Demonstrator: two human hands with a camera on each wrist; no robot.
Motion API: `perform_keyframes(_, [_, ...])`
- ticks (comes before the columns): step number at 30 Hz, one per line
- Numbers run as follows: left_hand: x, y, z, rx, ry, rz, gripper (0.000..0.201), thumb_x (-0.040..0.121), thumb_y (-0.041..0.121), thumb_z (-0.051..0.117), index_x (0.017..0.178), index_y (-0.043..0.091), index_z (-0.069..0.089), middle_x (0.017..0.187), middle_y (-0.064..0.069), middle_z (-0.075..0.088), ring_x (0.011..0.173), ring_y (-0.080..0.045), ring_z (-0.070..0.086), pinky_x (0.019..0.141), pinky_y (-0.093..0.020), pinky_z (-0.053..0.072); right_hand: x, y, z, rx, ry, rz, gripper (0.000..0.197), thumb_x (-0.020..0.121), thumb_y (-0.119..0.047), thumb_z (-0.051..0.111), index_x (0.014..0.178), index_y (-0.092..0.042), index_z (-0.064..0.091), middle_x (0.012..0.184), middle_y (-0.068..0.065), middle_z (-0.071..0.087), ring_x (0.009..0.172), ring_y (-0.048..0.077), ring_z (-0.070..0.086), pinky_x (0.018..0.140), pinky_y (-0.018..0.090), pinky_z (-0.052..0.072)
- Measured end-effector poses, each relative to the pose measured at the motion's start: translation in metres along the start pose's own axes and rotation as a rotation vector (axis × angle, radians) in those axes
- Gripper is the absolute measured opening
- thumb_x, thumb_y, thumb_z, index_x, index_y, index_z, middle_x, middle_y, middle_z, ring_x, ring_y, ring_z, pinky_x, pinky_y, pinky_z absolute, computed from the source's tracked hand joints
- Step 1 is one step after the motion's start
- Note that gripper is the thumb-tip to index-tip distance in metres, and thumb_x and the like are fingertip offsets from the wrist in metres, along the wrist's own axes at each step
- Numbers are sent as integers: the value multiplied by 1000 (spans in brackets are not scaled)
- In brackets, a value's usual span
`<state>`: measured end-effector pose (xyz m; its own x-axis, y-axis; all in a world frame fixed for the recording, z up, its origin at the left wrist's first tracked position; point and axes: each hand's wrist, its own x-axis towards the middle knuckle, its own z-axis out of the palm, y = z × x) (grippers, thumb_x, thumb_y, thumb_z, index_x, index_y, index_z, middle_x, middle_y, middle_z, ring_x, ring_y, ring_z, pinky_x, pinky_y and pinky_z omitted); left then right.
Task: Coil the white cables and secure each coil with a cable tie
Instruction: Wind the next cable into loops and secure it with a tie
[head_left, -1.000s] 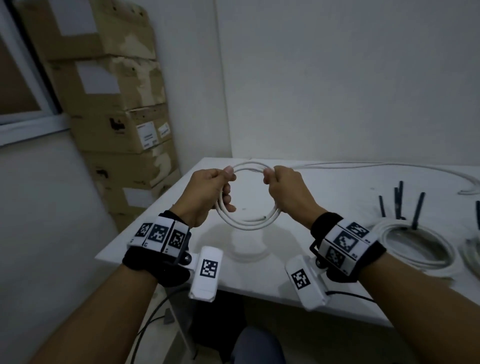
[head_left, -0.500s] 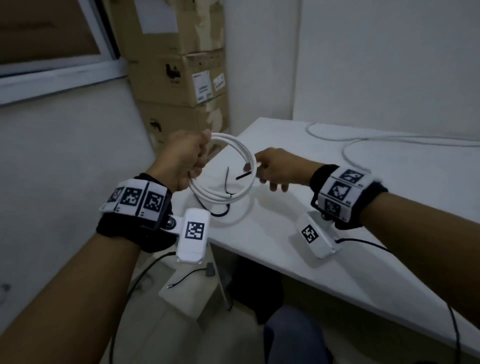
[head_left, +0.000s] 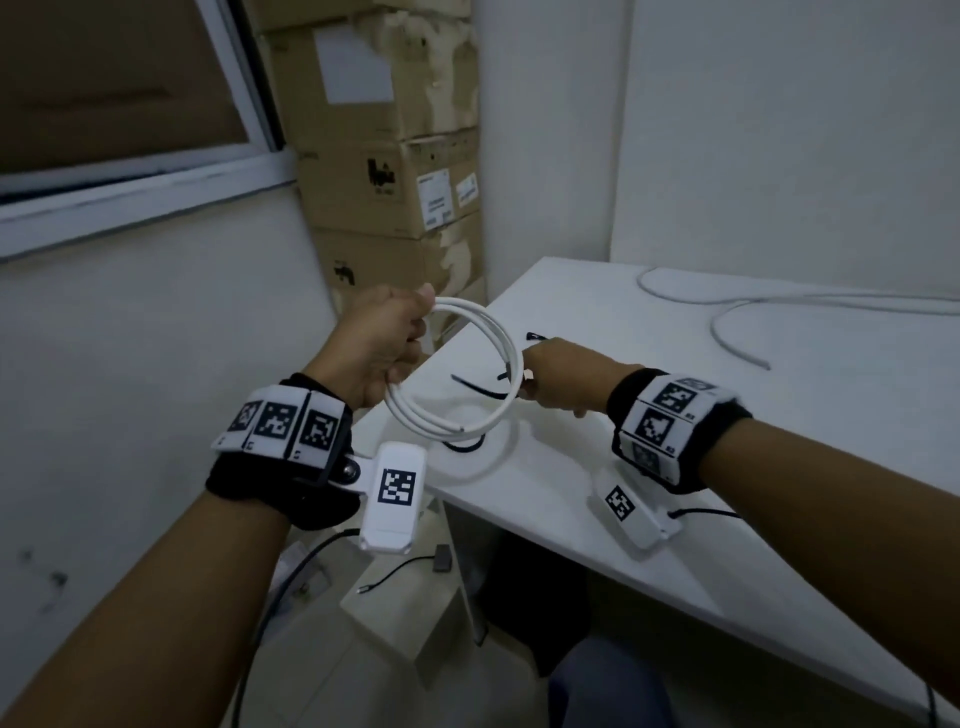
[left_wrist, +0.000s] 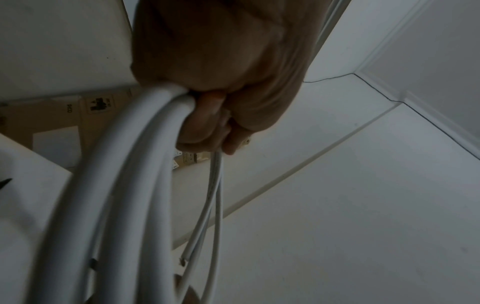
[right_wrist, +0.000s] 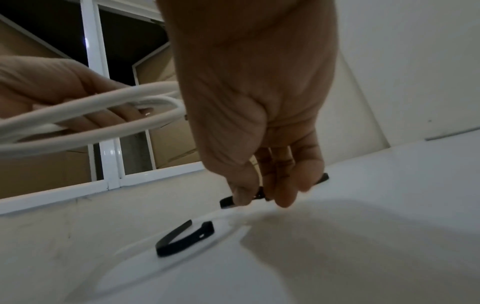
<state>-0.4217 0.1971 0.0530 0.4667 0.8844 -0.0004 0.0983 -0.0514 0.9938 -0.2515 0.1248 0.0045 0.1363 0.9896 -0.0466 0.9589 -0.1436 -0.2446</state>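
From the head view, the left hand (head_left: 382, 340) is closed in a fist round the top left of a white cable coil (head_left: 457, 418), holding it up on edge over the near left corner of the white tabletop (head_left: 779, 441). The right hand (head_left: 558, 376) is at the coil's right side, fingers curled and pinching a black cable tie (head_left: 480, 387) that crosses the loops there; its tail sticks out leftward inside the ring, and another dark end shows just above the hand. Well beyond the right hand, loose white cable (head_left: 737, 312) lies curving over the tabletop. Beyond the left hand stand stacked cardboard boxes (head_left: 384, 171) against the wall, with a window frame (head_left: 130, 182) to their left. In the left wrist view, the left hand (left_wrist: 221, 78) wraps several strands of the white cable coil (left_wrist: 124, 185), which bend down from the fist; a cut cable end shows lower among the thinner-looking far strands. In the right wrist view, the right hand (right_wrist: 254, 102) points down, thumb and fingertips nipping the black cable tie (right_wrist: 228, 202) just above the tabletop (right_wrist: 363, 236). Below it a dark looped strip shows on the glossy surface, which may be a reflection; I cannot tell. To the left of the right hand, the left hand (right_wrist: 52, 86) grips the white cable coil (right_wrist: 91, 115).
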Motion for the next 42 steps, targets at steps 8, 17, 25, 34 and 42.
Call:
perform_keyframes(8, [-16, 32, 86, -8, -154, 77, 28, 101, 20, 49, 74, 16, 41, 53, 2, 32, 30, -4, 23, 31, -13, 15, -121, 52, -90, -19, 545, 57, 12, 90, -2, 52, 93, -8, 62, 83, 10, 57, 74, 29, 55, 61, 32, 42])
perform_keyframes(17, [-75, 75, 254, -12, -439, 172, 27, 100, 22, 50, 75, 15, 42, 52, 4, 34, 35, -7, 23, 35, -14, 16, -302, 78, -91, -286, 445, 128, 13, 95, -23, 48, 99, -23, 60, 95, -1, 54, 78, 22, 54, 60, 28, 34])
perform_keyframes(25, [-151, 93, 368, 55, -701, 228, 29, 94, 12, 37, 66, 14, 42, 49, 0, 34, 33, -9, 22, 37, -14, 15, -379, 148, -92, -421, 728, 253, 20, 76, -1, 71, 79, -13, 55, 72, -1, 37, 53, 17, 32, 40, 20, 15])
perform_keyframes(34, [-184, 90, 416, 98, -910, 188, 21, 96, 13, 39, 92, 8, 60, 49, 1, 35, 34, -8, 25, 35, -12, 17, -415, 186, -77, -614, 962, 216, 55, 59, 11, 71, 95, -17, 40, 82, 5, 46, 65, 15, 35, 44, 20, 22])
perform_keyframes(42, [-178, 78, 420, 107, -778, 505, 15, 99, 18, 48, 105, 10, 58, 54, -4, 42, 36, -11, 30, 36, -18, 25, -418, 186, -74, -56, 1148, 194, 5, 84, -3, 60, 85, -6, 64, 80, 5, 54, 64, 9, 51, 57, 19, 43])
